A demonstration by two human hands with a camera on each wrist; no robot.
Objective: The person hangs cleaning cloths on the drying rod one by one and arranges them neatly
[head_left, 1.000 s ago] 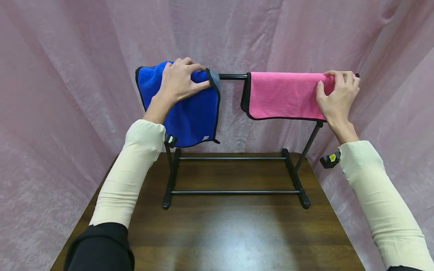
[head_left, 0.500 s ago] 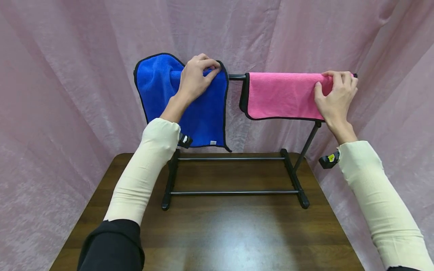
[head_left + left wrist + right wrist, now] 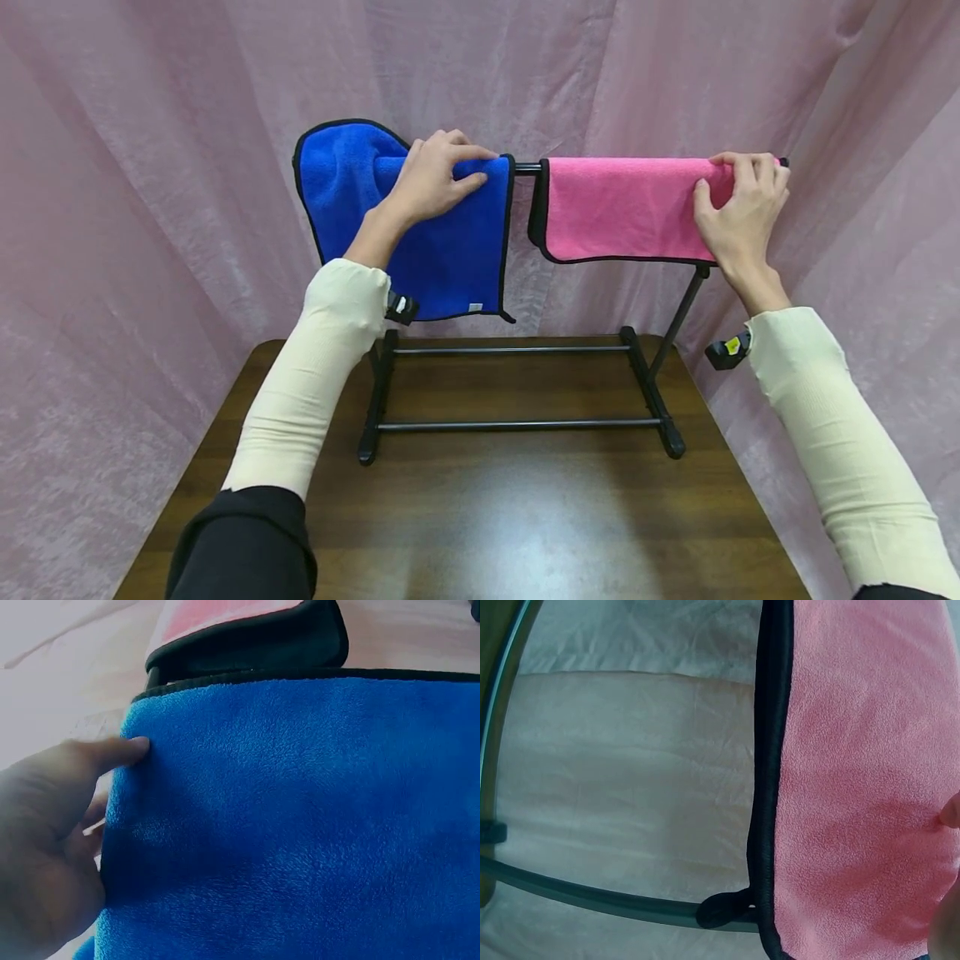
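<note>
A blue towel [image 3: 450,250] with black trim hangs over the left end of a black rack's top bar [image 3: 527,168]. My left hand [image 3: 468,167] holds its upper right part at the bar, fingers over the top and thumb on the front face. In the left wrist view the thumb [image 3: 112,754] lies at the blue towel's [image 3: 300,825] edge. A pink towel [image 3: 622,208] hangs folded over the bar's right end. My right hand [image 3: 720,179] grips its top right corner, fingers curled over the bar. The right wrist view shows the pink towel [image 3: 855,787] close up.
The rack [image 3: 525,425] stands at the back of a dark wooden table [image 3: 510,525]. Pink curtain [image 3: 150,208] closes in the back and both sides. A short gap of bare bar separates the two towels.
My left hand has drawn the blue towel's right corner to the right and set it down along the bar, so the towel hangs wider. My right hand has stayed on the pink towel.
</note>
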